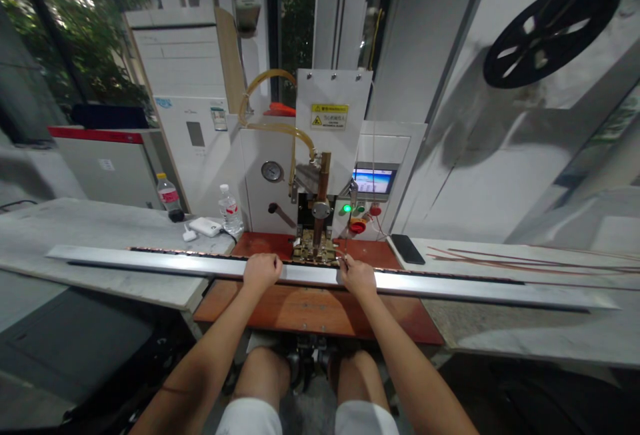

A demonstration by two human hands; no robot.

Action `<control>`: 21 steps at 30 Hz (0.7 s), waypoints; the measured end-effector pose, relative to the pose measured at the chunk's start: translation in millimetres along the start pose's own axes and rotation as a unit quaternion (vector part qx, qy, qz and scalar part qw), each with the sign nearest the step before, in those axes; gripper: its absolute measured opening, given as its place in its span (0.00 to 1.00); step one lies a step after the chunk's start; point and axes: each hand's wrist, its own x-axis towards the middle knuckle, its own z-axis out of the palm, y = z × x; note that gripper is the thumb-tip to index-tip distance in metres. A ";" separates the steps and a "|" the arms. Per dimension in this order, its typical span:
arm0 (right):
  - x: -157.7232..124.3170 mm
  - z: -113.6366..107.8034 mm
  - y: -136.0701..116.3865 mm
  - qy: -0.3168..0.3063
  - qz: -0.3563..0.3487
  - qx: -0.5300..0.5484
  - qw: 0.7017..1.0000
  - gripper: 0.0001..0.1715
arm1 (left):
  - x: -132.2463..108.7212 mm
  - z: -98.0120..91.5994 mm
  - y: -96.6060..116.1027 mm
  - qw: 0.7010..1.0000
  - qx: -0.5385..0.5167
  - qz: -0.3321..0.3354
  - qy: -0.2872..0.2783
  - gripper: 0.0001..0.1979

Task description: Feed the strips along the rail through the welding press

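Note:
A long silvery metal bar point(310, 276) lies crosswise over the wooden bench top point(305, 312), with a thin dark strip point(440, 276) along its far edge. My left hand point(263, 270) is closed at the bar's far edge, left of the machine's brass fixture point(315, 247). My right hand point(359, 276) is closed at the same edge, right of the fixture; its fingertips pinch something small and thin that I cannot make out. Above the fixture stands the copper-coloured vertical head point(321, 212) of the machine.
Behind the bar are a cola bottle point(170, 198), a clear bottle point(230, 210) and a white power bank point(205, 226) on the left. A black phone point(407, 249) and thin copper-coloured rods point(500, 258) lie on the right. A control screen point(374, 180) faces me.

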 end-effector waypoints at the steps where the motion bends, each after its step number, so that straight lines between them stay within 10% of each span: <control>1: 0.0 -0.1 0.0 0.002 0.000 -0.001 1.000 0.21 | 0.1 0.1 0.1 1.000 0.001 -0.002 -0.002 0.21; 21: 1.1 -7.1 1.2 -0.015 0.003 -0.009 1.000 0.21 | 2.5 -0.9 5.3 0.999 -0.005 -0.020 -0.031 0.22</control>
